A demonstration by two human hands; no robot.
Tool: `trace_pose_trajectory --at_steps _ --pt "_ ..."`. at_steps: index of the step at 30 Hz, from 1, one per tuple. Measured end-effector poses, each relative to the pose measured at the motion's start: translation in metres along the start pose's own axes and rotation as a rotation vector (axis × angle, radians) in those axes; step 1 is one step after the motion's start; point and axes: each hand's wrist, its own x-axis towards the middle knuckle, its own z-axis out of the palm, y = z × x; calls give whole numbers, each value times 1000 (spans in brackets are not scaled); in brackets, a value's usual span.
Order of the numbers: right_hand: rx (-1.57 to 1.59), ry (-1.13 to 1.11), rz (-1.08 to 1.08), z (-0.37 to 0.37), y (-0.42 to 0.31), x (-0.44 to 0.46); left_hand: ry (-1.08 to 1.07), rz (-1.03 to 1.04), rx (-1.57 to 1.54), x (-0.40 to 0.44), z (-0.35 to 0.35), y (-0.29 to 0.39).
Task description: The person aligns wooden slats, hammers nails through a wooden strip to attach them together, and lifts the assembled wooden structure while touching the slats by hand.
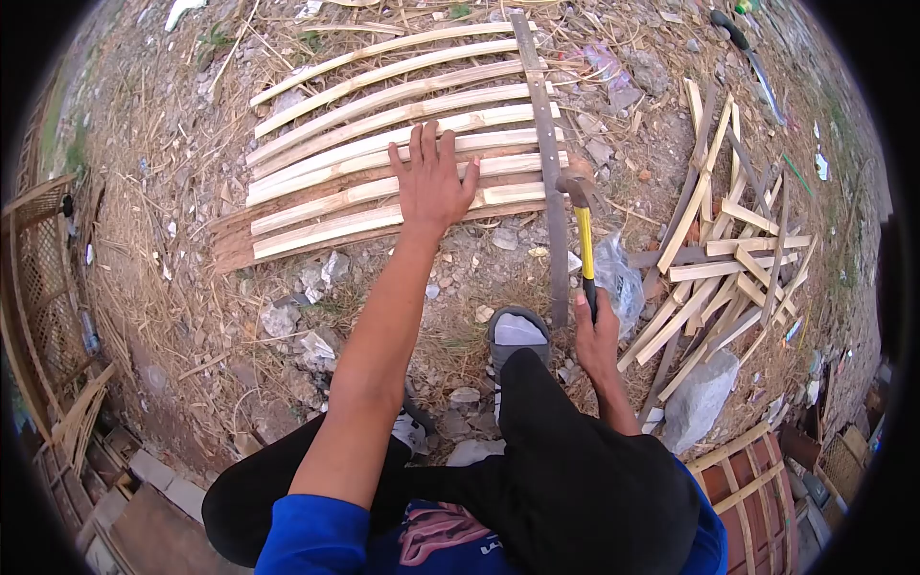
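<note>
My left hand (434,182) lies flat with its fingers spread across the pale wooden slats (335,171), which run side by side on the ground. Along their right ends crosses a darker wooden strip (541,125), longer than the row of slats and reaching down toward my shoe. A claw hammer (586,235) with a yellow and black handle is in my right hand (596,337), the fingers wrapped round the lower grip. Its head is beside the dark strip, near the lowest slats; whether it touches the strip I cannot tell. A brown board (230,240) shows under the lower slats.
Loose wooden sticks (728,249) are heaped at the right, near a grey rock (701,401) and a clear plastic bag (618,286). A long blade with a dark handle (731,31) lies at the upper right. A slatted wooden panel (743,479) sits at the lower right.
</note>
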Motion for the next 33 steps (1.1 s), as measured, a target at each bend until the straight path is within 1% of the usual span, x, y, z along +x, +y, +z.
trace_pose_trajectory --at_steps 3,6,9,12,15,17,21,23,25,28,31,33 --pt "-25 -71 58 -2 2 3 -51 -30 -18 2 -5 4" --pt "-38 -72 53 -4 -5 4 -77 -35 8 3 -12 7" --pt "-85 -60 50 -4 -5 9 -47 -27 16 3 -10 6" --pt "-37 -50 48 -1 -9 12 -59 -25 -29 2 -11 6" --pt "-115 -89 77 0 -10 12 -50 -21 -34 3 -12 6" --pt "-85 -60 82 7 6 -2 -60 -18 -39 2 -13 7" --pt "-26 -18 130 14 14 -19 -18 0 -37 1 -10 4" --pt "38 40 125 14 13 -17 -39 -3 -29 1 -12 6" --pt "56 102 96 15 10 -7 -23 5 -22 1 -11 5" --pt "28 205 62 4 5 24 -74 -13 -28 2 -13 6" --pt "-73 395 -131 4 17 66 -43 -7 -11 2 -11 5" --pt "-150 375 -137 -1 17 85 -51 -5 -34 3 -14 6"
